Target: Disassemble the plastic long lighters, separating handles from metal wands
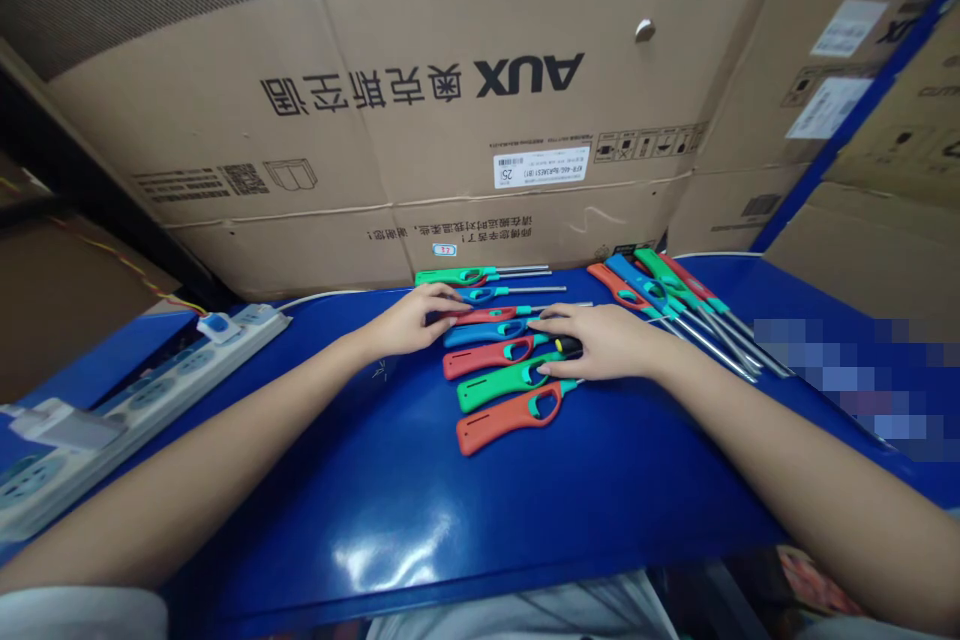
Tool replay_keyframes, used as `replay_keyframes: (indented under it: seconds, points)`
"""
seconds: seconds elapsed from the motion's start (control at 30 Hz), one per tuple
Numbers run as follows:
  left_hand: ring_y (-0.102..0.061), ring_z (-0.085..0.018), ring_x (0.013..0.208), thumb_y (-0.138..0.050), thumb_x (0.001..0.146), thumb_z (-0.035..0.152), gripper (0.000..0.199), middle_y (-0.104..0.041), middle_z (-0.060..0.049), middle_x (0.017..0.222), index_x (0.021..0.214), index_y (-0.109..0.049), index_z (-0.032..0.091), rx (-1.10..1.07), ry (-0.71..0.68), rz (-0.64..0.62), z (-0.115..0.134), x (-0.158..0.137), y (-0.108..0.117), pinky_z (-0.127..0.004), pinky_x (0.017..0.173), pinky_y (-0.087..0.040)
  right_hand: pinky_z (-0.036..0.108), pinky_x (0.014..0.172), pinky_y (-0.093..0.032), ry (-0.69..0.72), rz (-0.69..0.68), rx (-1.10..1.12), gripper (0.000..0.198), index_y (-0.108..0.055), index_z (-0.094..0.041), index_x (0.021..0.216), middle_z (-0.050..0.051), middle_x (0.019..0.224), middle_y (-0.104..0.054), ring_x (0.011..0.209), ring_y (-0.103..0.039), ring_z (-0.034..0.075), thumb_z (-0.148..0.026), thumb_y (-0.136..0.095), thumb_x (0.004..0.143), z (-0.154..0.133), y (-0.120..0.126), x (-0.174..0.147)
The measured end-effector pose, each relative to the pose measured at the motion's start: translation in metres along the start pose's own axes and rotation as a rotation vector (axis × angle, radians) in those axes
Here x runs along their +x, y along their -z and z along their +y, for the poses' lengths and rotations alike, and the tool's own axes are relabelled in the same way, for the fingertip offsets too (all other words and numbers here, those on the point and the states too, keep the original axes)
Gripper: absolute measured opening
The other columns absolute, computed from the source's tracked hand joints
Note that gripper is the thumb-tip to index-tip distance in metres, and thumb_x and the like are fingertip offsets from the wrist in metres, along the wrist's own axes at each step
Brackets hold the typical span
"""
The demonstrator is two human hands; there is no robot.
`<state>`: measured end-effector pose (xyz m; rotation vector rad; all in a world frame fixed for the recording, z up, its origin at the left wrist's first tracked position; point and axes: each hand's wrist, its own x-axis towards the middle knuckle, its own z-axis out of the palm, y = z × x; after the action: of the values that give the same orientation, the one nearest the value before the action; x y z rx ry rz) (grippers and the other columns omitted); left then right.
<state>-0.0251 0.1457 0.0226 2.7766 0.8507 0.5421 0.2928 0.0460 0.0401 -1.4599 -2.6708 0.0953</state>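
Observation:
Several long-nosed gas lighters with red, green, blue and orange handles lie in a column on the blue table, their metal tubes pointing right. My left hand [417,320] is at the handle ends near the back; its thumb and fingers close around the end of a red lighter [487,315], beside a blue lighter [484,295]. My right hand [611,340] is over the tubes of the middle lighters, its fingers curled round a tool with a black and yellow handle [568,347]. The tool's far part is hidden by the hand. Nearest me lies an orange lighter [510,417].
More lighters [660,292] lie in an overlapping group at the back right. A white power strip [161,400] with plugs runs along the left side. A tall cardboard sheet [420,150] stands behind the blue table [300,490].

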Motion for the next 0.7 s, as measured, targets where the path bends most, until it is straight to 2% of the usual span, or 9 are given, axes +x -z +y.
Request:
replay_keyframes:
  seconds: [0.13, 0.23, 0.37, 0.53, 0.7]
  points:
    - [-0.053, -0.030, 0.131, -0.040, 0.102, 0.033, 0.043, -0.059, -0.013, 0.138, 0.135, -0.065, 0.023, 0.114, 0.153, 0.102, -0.015, -0.005, -0.005, -0.056, 0.115, -0.042, 0.045, 0.091, -0.056, 0.010, -0.018, -0.022, 0.074, -0.056, -0.027, 0.148, 0.009, 0.146, -0.058, 0.114, -0.069, 0.034, -0.069, -0.057, 0.087, -0.004, 0.003, -0.003]
    - [-0.054, -0.029, 0.132, -0.036, 0.103, 0.033, 0.046, -0.056, -0.014, 0.142, 0.139, -0.063, 0.021, 0.104, 0.154, 0.068, -0.021, -0.009, -0.012, -0.051, 0.114, -0.045, 0.042, 0.085, -0.056, 0.033, -0.018, -0.004, 0.071, -0.057, -0.027, 0.145, 0.010, 0.137, -0.062, 0.103, -0.071, 0.031, -0.068, -0.057, 0.088, -0.006, 0.003, -0.003]
    - [-0.054, -0.026, 0.134, -0.035, 0.103, 0.032, 0.047, -0.056, -0.014, 0.142, 0.138, -0.064, 0.020, 0.098, 0.125, 0.042, -0.011, -0.012, -0.020, -0.044, 0.115, -0.045, 0.040, 0.078, -0.054, 0.041, -0.022, 0.012, 0.068, -0.057, -0.026, 0.140, 0.010, 0.131, -0.063, 0.091, -0.071, 0.028, -0.068, -0.059, 0.087, -0.006, 0.002, -0.002]
    - [-0.055, -0.027, 0.128, -0.039, 0.103, 0.033, 0.042, -0.060, -0.012, 0.133, 0.133, -0.065, 0.022, 0.152, 0.138, 0.100, 0.001, -0.008, -0.015, -0.047, 0.114, -0.044, 0.038, 0.078, -0.053, 0.071, -0.028, 0.032, 0.063, -0.060, -0.026, 0.132, 0.008, 0.126, -0.063, 0.095, -0.069, 0.028, -0.069, -0.062, 0.085, -0.003, 0.001, -0.002]
    - [-0.046, -0.034, 0.131, -0.045, 0.099, 0.029, 0.046, -0.054, -0.015, 0.139, 0.143, -0.055, 0.019, 0.240, 0.222, 0.170, -0.025, 0.011, -0.005, -0.056, 0.114, -0.040, 0.037, 0.077, -0.051, 0.058, -0.006, -0.012, 0.063, -0.063, -0.022, 0.126, 0.009, 0.127, -0.062, 0.095, -0.069, 0.028, -0.072, -0.056, 0.088, 0.000, -0.003, 0.000]
